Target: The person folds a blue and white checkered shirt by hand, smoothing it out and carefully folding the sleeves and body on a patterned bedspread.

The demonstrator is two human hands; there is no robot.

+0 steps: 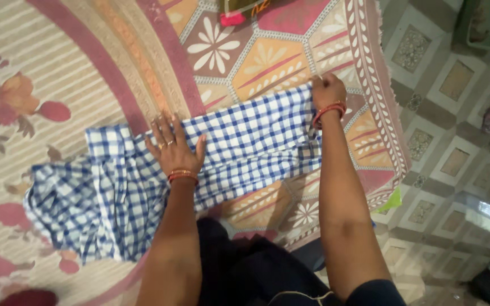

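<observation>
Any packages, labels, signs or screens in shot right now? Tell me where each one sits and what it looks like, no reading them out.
Possible package: top edge of the view, on the patterned bed cover, cut off by the frame; dark with orange marks and a pink corner. Too little shows to be sure what it is.
No signs, screens or labels otherwise: only the blue-and-white checked cloth under the left hand and right hand.
</observation>
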